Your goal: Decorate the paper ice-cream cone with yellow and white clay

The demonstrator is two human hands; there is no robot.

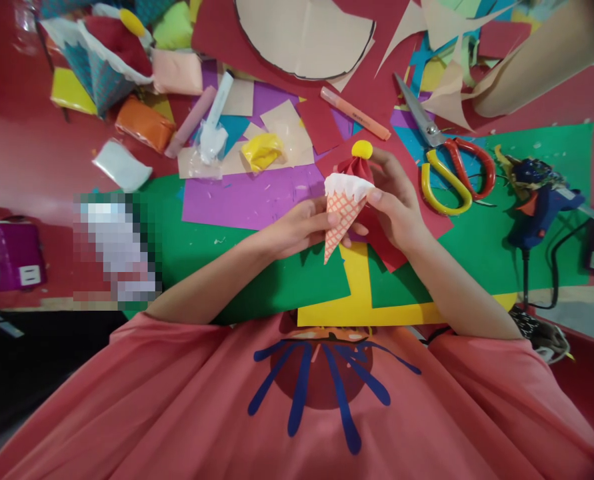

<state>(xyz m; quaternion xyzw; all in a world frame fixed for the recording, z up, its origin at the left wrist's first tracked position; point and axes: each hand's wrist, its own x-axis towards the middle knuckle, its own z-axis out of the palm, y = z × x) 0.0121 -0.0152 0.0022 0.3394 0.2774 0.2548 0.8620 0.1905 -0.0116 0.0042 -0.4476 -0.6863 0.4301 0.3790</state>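
Between my two hands is a small craft ice cream cone [345, 212], its tip pointing down and slightly left. The cone has an orange lattice pattern, a white wavy rim, a red gathered top and a yellow ball [362, 149] on it. My left hand [304, 227] closes on the lower cone, thumb in front and fingers partly hidden behind. At the white rim, my right hand [394, 200] presses its thumb, with its fingers curled behind the red top. Under the hands lie red paper [389, 250] and green paper [277, 280].
Scissors [434, 133] lie right of my hands, with a glue gun [534, 213] and its cable farther right. An orange marker [357, 113], yellow clay [263, 152] and paper scraps lie beyond. A larger blue cone [109, 80] and several clay packets occupy the back left.
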